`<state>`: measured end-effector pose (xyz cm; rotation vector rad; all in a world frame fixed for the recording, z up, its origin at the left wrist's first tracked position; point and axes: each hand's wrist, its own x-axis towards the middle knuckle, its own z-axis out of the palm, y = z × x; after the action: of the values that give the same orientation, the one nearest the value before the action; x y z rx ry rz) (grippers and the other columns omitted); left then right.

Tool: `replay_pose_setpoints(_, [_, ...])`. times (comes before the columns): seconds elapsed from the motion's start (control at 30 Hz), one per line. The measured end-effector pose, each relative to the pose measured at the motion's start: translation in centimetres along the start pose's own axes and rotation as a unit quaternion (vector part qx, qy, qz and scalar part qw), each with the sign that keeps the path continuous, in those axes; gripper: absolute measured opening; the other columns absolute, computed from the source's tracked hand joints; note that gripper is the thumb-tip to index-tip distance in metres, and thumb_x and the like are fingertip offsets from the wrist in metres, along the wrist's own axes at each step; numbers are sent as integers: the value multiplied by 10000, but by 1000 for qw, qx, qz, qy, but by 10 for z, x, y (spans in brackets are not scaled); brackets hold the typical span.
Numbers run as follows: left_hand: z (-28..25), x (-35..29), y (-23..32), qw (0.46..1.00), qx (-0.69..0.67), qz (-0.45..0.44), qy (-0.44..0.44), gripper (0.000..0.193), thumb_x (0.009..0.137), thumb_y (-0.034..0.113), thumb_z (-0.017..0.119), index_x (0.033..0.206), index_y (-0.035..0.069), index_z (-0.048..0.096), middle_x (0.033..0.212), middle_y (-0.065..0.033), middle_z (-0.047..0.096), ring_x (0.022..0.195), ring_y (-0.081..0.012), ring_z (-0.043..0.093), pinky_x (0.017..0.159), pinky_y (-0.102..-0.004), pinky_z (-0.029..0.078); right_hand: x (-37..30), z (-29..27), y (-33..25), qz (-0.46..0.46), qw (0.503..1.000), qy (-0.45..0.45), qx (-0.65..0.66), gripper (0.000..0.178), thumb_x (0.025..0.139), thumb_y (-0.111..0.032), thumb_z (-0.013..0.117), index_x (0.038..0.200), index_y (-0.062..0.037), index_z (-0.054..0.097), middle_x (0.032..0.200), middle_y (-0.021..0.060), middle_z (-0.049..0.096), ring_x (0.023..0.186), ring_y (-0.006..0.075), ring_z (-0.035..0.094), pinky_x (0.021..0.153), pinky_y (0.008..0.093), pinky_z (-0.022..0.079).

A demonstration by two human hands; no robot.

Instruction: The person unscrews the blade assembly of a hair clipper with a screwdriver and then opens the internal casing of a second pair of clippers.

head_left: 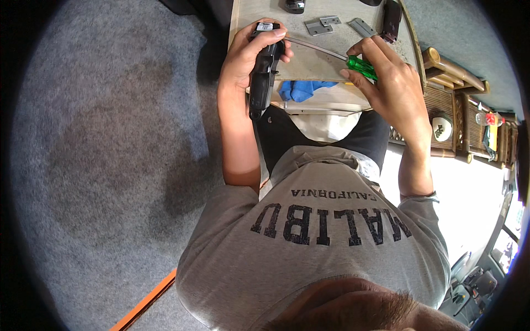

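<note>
My left hand [237,62] is wrapped round a long black handheld device [263,80], held upright at the table's left side. A pale label shows on the device's upper end, and my thumb lies across it just below. My right hand [396,83] pinches the green handle of a screwdriver [361,68] between thumb and fingers. Its thin metal shaft slants up and left toward the device's upper end, by my left thumb. Whether the tip touches the device or sits in a screw cannot be made out.
Grey metal plates like hinges [320,25] lie on the pale table [303,62], with a dark, glossy long object [391,22] at its right. Blue cloth [302,90] sits beneath the near edge. Bamboo furniture [441,105] stands at right, carrying a clear bottle [489,119].
</note>
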<state>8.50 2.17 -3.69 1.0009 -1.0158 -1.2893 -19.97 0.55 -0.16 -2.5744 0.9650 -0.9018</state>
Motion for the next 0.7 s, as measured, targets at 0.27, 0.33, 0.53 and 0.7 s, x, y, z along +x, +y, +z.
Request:
replay_pose_setpoints(0.27, [-8, 1, -5, 998, -27, 38, -39, 259, 915, 214, 760, 1064, 14, 692, 906, -101, 710, 792, -215, 731, 742, -376, 618, -7, 8, -5, 44, 999, 9, 27, 249, 917, -235, 805, 1075, -80, 691, 983, 73, 694, 808, 340, 738, 673, 434, 563])
replay_pose_setpoints(0.33, [-16, 4, -11, 998, -34, 29, -34, 266, 920, 203, 741, 1095, 14, 677, 927, -105, 689, 813, -215, 712, 754, -377, 607, -11, 12, -1, 33, 998, 34, 37, 255, 926, -236, 803, 1076, -64, 691, 930, 81, 691, 779, 315, 736, 657, 423, 554])
replay_pose_setpoints(0.53, [-23, 3, -15, 998, -32, 24, -45, 282, 939, 228, 712, 1129, 27, 654, 945, -96, 662, 855, -207, 689, 783, -362, 583, -50, 30, -4, 116, 961, -46, 246, 275, 929, -225, 818, 852, -17, 655, 675, 55, 614, 595, 149, 594, 560, 335, 468])
replay_pose_setpoints(0.7, [-33, 11, -25, 993, -90, -3, -81, 355, 942, 245, 724, 1209, 27, 641, 1026, -136, 732, 886, -271, 738, 812, -412, 608, -115, 152, 15, 57, 945, -202, 252, 287, 914, -220, 807, 776, -9, 670, 643, 157, 606, 587, 324, 599, 603, 431, 498])
